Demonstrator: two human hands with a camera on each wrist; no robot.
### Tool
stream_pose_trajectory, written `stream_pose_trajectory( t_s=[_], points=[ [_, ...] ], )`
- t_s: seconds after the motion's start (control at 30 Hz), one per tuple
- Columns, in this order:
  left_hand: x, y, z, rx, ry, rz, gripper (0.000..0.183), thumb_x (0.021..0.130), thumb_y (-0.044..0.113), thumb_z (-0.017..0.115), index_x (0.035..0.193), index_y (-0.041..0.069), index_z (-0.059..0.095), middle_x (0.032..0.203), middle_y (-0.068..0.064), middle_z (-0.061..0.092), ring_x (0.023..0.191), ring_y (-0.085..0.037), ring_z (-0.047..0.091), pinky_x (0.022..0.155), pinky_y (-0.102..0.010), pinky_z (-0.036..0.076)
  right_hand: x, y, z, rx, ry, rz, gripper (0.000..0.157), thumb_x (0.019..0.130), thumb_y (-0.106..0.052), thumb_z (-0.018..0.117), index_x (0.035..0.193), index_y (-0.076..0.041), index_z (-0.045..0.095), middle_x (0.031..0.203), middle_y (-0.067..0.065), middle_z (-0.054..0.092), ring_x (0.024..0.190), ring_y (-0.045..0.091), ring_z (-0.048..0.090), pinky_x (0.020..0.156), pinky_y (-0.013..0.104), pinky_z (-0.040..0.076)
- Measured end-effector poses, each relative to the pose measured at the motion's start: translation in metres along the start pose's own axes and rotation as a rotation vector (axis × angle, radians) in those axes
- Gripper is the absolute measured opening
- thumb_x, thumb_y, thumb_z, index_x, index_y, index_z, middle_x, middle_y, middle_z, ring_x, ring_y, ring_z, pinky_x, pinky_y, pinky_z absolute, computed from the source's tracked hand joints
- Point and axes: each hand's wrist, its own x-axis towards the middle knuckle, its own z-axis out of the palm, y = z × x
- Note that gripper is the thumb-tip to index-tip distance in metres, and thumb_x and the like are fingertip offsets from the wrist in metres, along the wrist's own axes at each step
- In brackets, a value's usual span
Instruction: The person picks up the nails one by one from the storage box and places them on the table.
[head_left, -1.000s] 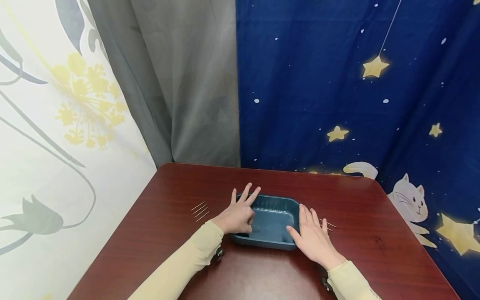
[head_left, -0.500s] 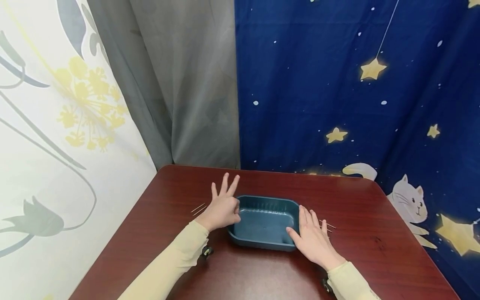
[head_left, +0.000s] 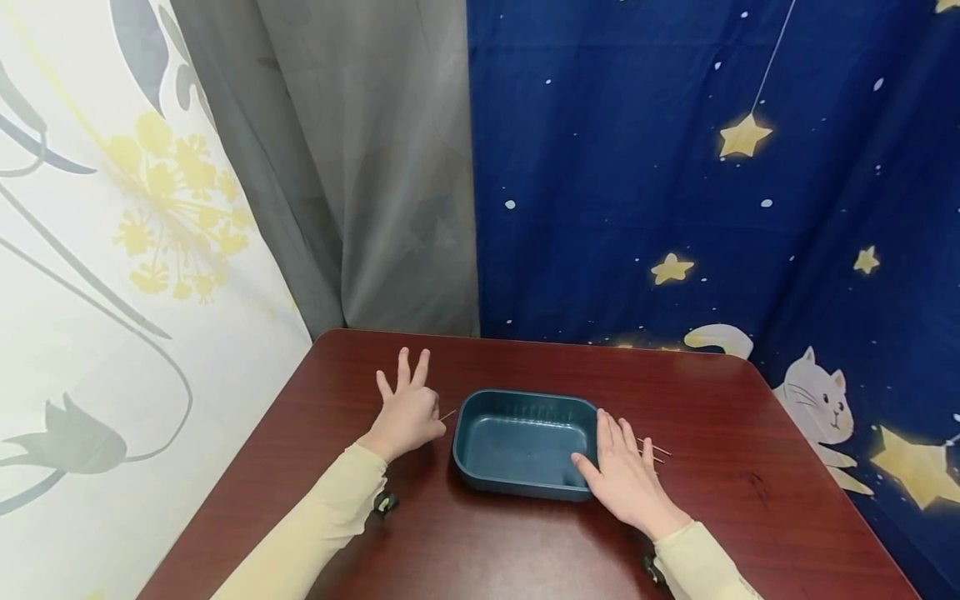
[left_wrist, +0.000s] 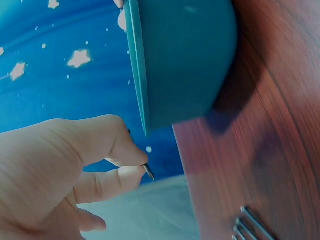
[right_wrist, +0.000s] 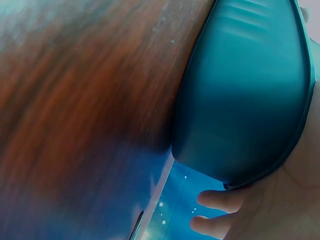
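Observation:
My left hand [head_left: 405,417] is left of a dark teal plastic basin [head_left: 517,486], with thumb and index finger pinching a thin metal nail [head_left: 447,415]. In the left wrist view the pointed end of the nail [left_wrist: 149,171] juts out below the fingertips, and the other fingers spread away. My right hand [head_left: 628,477] rests with straight fingers along the right rim of the basin. From the right wrist camera, the palm lies against the rim of the basin [right_wrist: 245,100]. The basin stands upright on the table, and no objects show inside it.
A few more nails [left_wrist: 255,222] lie on the red-brown wooden table [head_left: 540,550] left of the basin, hidden by my hand in the head view. Several thin metal pieces [head_left: 660,451] lie beyond my right hand. Curtains [head_left: 405,167] hang behind the table.
My left hand has moved left, from inside the basin to beside it over the spot with the nails. A nail now sticks out from its fingertips. My right hand has stayed put.

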Motion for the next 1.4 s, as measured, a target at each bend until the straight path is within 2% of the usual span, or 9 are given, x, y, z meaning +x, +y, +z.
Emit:
stream_pose_trajectory(
  t_s=[0.17,0.33,0.5,0.73,0.93,1.1,1.4],
  points=[
    [-0.006,-0.015,-0.002,0.003,-0.008,-0.053,0.028,0.065,0.023,0.071,0.045,0.027,0.052,0.153,-0.017,0.006,0.136,-0.038,-0.02,0.092,-0.075,-0.005,0.001,-0.002,-0.001,-0.001,-0.024,0.01,0.089,0.085,-0.061,0.045,0.148,-0.011,0.008,0.151,0.01,0.02,0.136,0.038,0.014,0.097,0.07,0.006],
    [-0.012,-0.025,0.003,0.031,-0.035,-0.1,0.029,0.065,0.024,0.074,0.046,0.027,0.052,0.152,-0.019,0.008,0.135,-0.041,-0.019,0.091,-0.076,-0.005,0.0,-0.004,-0.002,0.002,-0.031,0.017,0.089,0.085,-0.061,0.047,0.148,-0.011,0.008,0.15,0.011,0.021,0.136,0.039,0.015,0.097,0.07,0.006],
    [-0.018,-0.03,0.007,0.02,-0.034,-0.136,0.029,0.063,0.025,0.077,0.047,0.027,0.053,0.151,-0.021,0.009,0.135,-0.042,-0.02,0.09,-0.075,-0.01,0.0,-0.002,-0.003,0.0,-0.038,0.02,0.089,0.085,-0.059,0.048,0.148,-0.012,0.007,0.15,0.01,0.021,0.136,0.039,0.015,0.097,0.07,0.008],
    [-0.022,-0.039,0.016,0.048,-0.031,-0.18,0.03,0.061,0.025,0.079,0.047,0.026,0.052,0.15,-0.023,0.012,0.135,-0.043,-0.018,0.089,-0.075,-0.013,0.0,-0.003,-0.007,0.007,-0.032,0.003,0.093,0.082,-0.072,0.035,0.148,-0.012,0.007,0.152,0.011,0.017,0.136,0.038,0.015,0.097,0.069,0.008],
    [-0.025,-0.04,0.021,0.057,-0.034,-0.193,0.028,0.061,0.025,0.078,0.049,0.026,0.052,0.149,-0.024,0.015,0.135,-0.045,-0.015,0.089,-0.075,-0.011,-0.002,-0.002,-0.008,0.012,-0.016,-0.023,0.089,0.084,-0.071,0.032,0.148,-0.018,0.003,0.153,0.007,0.012,0.137,0.036,0.013,0.097,0.069,0.008],
    [-0.027,-0.04,0.024,0.053,-0.053,-0.206,0.028,0.06,0.026,0.079,0.049,0.026,0.054,0.149,-0.024,0.014,0.135,-0.045,-0.016,0.089,-0.076,-0.011,-0.006,-0.001,-0.006,0.01,0.004,-0.051,0.086,0.084,-0.071,0.031,0.149,-0.017,0.007,0.154,0.002,0.008,0.139,0.033,0.012,0.098,0.069,0.01],
    [-0.03,-0.039,0.029,0.064,-0.071,-0.213,0.028,0.061,0.026,0.079,0.05,0.025,0.053,0.149,-0.025,0.014,0.134,-0.044,-0.017,0.09,-0.076,-0.007,-0.012,-0.003,-0.007,0.016,0.014,-0.067,0.083,0.086,-0.065,0.038,0.148,-0.016,0.011,0.154,0.002,0.007,0.139,0.032,0.009,0.098,0.068,0.009]
  ],
)
